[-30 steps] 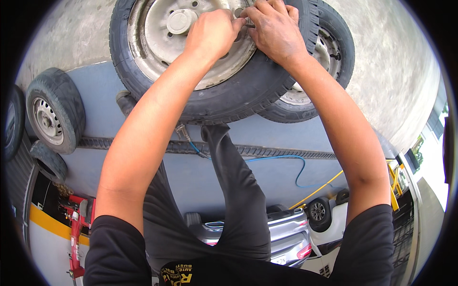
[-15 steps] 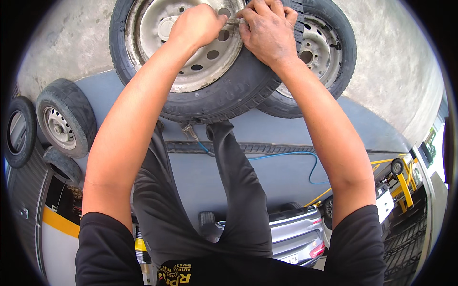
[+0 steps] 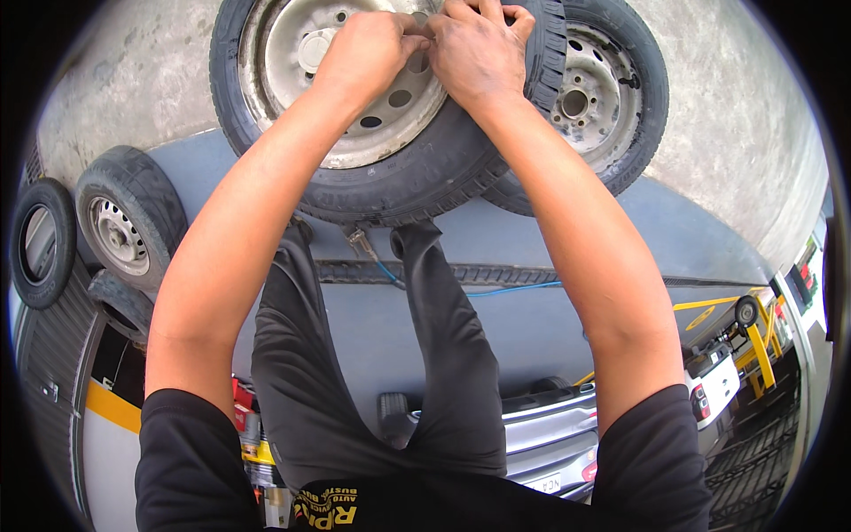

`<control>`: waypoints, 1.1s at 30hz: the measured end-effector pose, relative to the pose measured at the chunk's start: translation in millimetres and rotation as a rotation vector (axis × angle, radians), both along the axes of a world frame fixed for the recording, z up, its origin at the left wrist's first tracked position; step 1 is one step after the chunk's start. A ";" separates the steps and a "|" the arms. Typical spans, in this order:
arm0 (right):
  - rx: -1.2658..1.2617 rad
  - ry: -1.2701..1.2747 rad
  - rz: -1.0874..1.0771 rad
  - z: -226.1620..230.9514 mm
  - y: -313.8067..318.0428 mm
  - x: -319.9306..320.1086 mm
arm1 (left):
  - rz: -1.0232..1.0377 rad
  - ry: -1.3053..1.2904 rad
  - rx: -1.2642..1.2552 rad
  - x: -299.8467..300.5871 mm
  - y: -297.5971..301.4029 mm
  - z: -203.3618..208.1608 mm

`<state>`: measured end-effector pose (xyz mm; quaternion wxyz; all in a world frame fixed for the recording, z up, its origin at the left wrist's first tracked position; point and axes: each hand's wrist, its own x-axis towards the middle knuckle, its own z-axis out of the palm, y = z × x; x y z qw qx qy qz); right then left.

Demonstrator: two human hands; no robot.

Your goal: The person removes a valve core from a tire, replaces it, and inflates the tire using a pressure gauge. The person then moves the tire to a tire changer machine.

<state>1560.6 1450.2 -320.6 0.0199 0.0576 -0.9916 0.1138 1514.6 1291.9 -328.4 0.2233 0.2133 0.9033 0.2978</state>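
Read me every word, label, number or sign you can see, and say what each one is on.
I won't copy wording out, but this is where it stands:
Black shirt: yellow lettering, partly legible.
Number plate on the silver car: small, only partly legible.
Front tire: faint raised marks on the sidewall, too blurred to read.

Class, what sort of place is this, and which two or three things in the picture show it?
Most likely a vehicle or tyre workshop: a tyred wheel stands off any vehicle beside a second wheel, a blue hose lies on the floor, and a silver car is parked inside.
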 end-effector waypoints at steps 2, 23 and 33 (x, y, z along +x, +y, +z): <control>-0.010 0.030 -0.021 -1.4 -2.0 -1.2 | 0.047 0.005 0.012 4.1 0.2 -0.6; 0.040 0.025 -0.013 0.0 -2.7 -0.9 | 0.077 -0.248 -0.032 -4.5 -4.8 -11.3; 0.105 0.001 -0.002 0.6 -3.4 -3.0 | -0.180 0.023 -0.238 -6.6 -2.7 -7.9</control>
